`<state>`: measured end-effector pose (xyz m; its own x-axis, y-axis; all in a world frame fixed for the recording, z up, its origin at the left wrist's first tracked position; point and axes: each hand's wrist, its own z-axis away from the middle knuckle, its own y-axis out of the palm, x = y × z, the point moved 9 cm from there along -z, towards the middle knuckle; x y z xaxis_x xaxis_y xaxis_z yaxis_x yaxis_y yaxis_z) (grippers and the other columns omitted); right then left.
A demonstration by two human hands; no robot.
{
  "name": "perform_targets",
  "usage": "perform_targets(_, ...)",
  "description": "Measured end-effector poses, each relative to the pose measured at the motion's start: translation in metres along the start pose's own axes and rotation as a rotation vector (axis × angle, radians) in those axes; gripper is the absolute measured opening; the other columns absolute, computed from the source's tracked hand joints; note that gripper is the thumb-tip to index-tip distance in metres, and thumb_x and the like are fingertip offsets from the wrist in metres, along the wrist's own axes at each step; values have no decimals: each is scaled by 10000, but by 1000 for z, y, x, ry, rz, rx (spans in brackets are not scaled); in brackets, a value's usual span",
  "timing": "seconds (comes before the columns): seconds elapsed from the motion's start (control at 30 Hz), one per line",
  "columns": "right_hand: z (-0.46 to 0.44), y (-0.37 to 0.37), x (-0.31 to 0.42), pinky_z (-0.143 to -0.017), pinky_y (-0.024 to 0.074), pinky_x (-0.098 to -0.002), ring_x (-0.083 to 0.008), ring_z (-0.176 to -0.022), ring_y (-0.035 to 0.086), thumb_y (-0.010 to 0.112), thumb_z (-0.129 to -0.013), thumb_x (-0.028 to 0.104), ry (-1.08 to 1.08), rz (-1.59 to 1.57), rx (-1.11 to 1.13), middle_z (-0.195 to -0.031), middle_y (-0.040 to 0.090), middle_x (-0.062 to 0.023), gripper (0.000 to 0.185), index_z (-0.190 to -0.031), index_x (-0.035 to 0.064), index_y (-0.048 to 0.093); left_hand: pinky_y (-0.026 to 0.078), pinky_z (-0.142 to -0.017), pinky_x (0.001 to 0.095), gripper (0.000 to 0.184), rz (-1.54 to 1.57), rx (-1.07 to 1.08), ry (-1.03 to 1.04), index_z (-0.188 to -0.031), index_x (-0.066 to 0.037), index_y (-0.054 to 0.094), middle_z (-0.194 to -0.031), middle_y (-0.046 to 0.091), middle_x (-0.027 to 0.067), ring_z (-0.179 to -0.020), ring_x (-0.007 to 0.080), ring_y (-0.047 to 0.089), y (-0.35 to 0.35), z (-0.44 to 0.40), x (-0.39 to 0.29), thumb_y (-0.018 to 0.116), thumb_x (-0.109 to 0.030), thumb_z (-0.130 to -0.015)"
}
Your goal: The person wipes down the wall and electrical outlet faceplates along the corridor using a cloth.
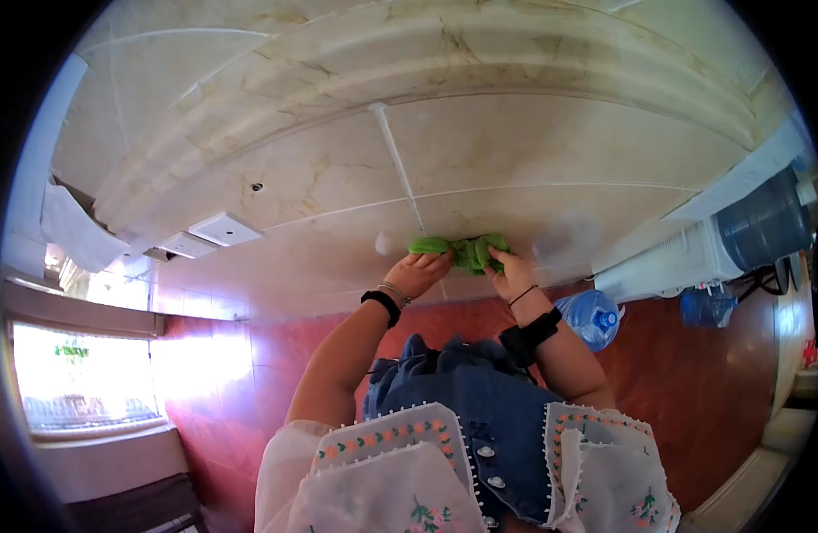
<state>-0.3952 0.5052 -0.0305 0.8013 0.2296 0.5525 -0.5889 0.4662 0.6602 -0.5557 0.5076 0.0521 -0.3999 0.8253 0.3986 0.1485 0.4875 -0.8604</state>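
Observation:
A bunched green cloth (473, 255) is between my two hands, close to the lower part of the cream tiled wall (533, 142). My left hand (418, 274) is closed on the cloth's left end, which sticks out above the fingers. With thumb and fingers, my right hand (513, 274) grips the crumpled right end. Whether the cloth touches the tiles I cannot tell. Pale whitish patches show on the wall to either side of the hands.
White wall sockets (224, 229) are at the left. On the right, a large water bottle (591, 318) lies on the red floor (675, 382) beside a white water dispenser (662, 262) topped with a dark blue jug (762, 218). A bright window (84, 377) is at far left.

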Motion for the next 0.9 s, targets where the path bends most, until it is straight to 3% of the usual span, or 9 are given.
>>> perform_targets(0.07, -21, -46, -19, -834, 486, -396, -266, -992, 544, 584, -846, 55, 87, -9, -153, -1124, 539, -98, 245, -1083, 68, 524, 321, -1015, 314, 386, -12, 79, 37, -1187, -176, 562, -1307, 447, -20, -1201, 163, 394, 6, -5, -8, 500, -213, -808)
perform_targets(0.3, -67, -117, -59, -835, 477, -460, -289, -1009, 516, 549, -861, 75, 179, -65, -189, -1093, 547, -126, 224, -1082, 43, 528, 308, -1029, 300, 349, 138, 290, -34, -1101, -103, 609, -1306, 464, 1, -1224, 164, 382, 63, 6, -28, 508, -207, -784)
perform_targets(0.33, -101, -143, -52, -838, 477, -462, -291, -1007, 516, 552, -860, 81, -118, 409, -21, -1098, 544, -126, 233, -1088, 41, 526, 308, -1029, 300, 349, 142, 299, -57, -1101, -103, 609, -1306, 464, 1, -1224, 164, 382, 67, 10, -27, 508, -207, -784)
perform_targets(0.4, -98, -111, -42, -840, 476, -465, -293, -1004, 516, 554, -858, 86, -416, 881, 183, -1102, 541, -126, 242, -1093, 38, 525, 311, -1025, 288, 317, 120, 153, -53, -1059, -111, 632, -1296, 475, -9, -1219, 162, 390, 61, 16, -23, 511, -195, -779)
perform_targets(0.47, -58, -86, -55, -896, 450, -470, -316, -1067, 489, 562, -833, 80, 191, -88, -206, -1139, 530, -136, 305, -1133, 55, 516, 315, -1021, 278, 323, 96, 174, -24, -1068, -110, 628, -1289, 481, -15, -1213, 154, 397, 60, 23, -19, 512, -191, -778)
perform_targets(0.53, -54, -73, -57, -901, 445, -472, -316, -1057, 495, 555, -829, 69, 187, -57, -180, -1137, 530, -139, 305, -1130, 48, 515, 319, -1016, 268, 330, 69, 193, 4, -1077, -110, 624, -1282, 486, -20, -1207, 147, 404, 63, 32, -18, 513, -187, -777)
perform_targets(0.6, -54, -56, -61, -906, 439, -473, -316, -1048, 501, 547, -824, 58, 179, -26, -151, -1135, 530, -143, 305, -1127, 41, 514, 321, -1014, 259, 416, 163, 345, -17, -1214, -122, 532, -1288, 481, -27, -1209, 121, 412, 82, 46, -15, 489, -189, -806)
perform_targets(0.83, -54, -10, -118, -842, 470, -458, -293, -983, 513, 554, -809, 56, 200, 48, -252, -1091, 533, -137, 237, -1039, 16, 512, 342, -993, 252, 398, 114, 261, -26, -1223, -123, 517, -1279, 491, -16, -1193, 121, 437, 65, 110, 23, 472, -180, -831)
perform_targets(0.9, -57, 15, -149, -828, 479, -445, -295, -965, 520, 560, -805, 53, 209, 48, -239, -1084, 533, -139, 239, -1035, 10, 509, 348, -989, 260, 402, 203, 349, -39, -1229, -115, 511, -1258, 504, 1, -1180, 131, 449, 72, 143, 42, 472, -185, -836)
